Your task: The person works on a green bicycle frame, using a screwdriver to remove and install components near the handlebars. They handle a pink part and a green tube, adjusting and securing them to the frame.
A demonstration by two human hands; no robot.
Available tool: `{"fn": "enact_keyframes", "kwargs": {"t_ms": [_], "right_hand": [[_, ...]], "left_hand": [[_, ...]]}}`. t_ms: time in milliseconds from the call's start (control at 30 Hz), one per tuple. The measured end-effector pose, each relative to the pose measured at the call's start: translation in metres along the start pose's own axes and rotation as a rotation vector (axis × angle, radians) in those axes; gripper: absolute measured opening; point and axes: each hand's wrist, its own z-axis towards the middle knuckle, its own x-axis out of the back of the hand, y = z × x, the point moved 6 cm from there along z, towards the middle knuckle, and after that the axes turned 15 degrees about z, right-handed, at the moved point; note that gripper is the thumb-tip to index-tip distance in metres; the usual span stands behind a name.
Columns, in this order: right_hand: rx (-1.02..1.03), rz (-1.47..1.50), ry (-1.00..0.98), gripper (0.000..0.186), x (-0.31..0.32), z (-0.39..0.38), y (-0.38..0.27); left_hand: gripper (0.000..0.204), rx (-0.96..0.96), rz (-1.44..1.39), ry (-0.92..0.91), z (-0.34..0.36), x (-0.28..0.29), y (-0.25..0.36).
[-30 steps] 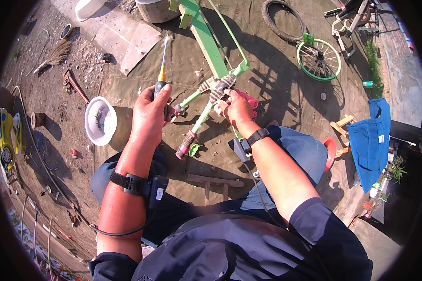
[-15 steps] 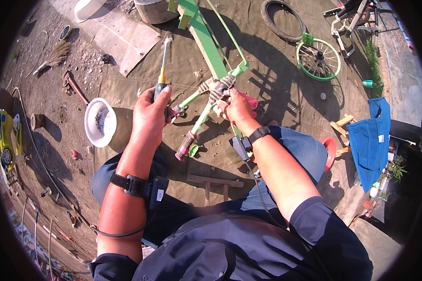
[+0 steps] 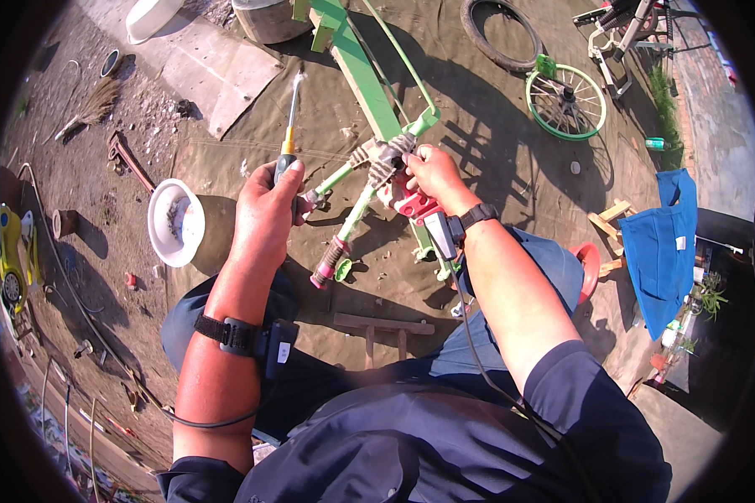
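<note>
My left hand [image 3: 266, 210] grips a screwdriver [image 3: 288, 126] by its black and yellow handle, with the metal shaft pointing up and away from me. My right hand [image 3: 428, 174] is closed on the grey wrapped joint [image 3: 383, 159] of a green bicycle frame [image 3: 362, 71] that lies on the brown ground cloth. Green handlebars with a red grip [image 3: 334, 251] hang from that joint toward me. A red part [image 3: 417, 207] sits just under my right hand. Both wrists wear black straps with small devices.
A white bowl [image 3: 174, 222] stands left of my left hand. A green spoked wheel [image 3: 566, 102] and a black tyre [image 3: 500, 33] lie far right. Blue cloth [image 3: 667, 251], a wooden stool [image 3: 383, 329], a pipe wrench [image 3: 128, 159] and a broom [image 3: 92, 105] lie around.
My left hand has shifted slightly with the screwdriver still upright. The right hand stays on the wrapped joint.
</note>
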Motion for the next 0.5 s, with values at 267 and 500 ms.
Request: {"fn": "enact_keyframes", "kwargs": {"t_ms": [267, 500], "right_hand": [[0.033, -0.036, 0.107, 0.024, 0.03, 0.011, 0.007], [0.127, -0.528, 0.103, 0.056, 0.015, 0.0, 0.006]], "left_hand": [[0.025, 0.166, 0.484, -0.393, -0.031, -0.062, -0.053], [0.035, 0.127, 0.828, -0.369, -0.012, -0.068, -0.083]]}}
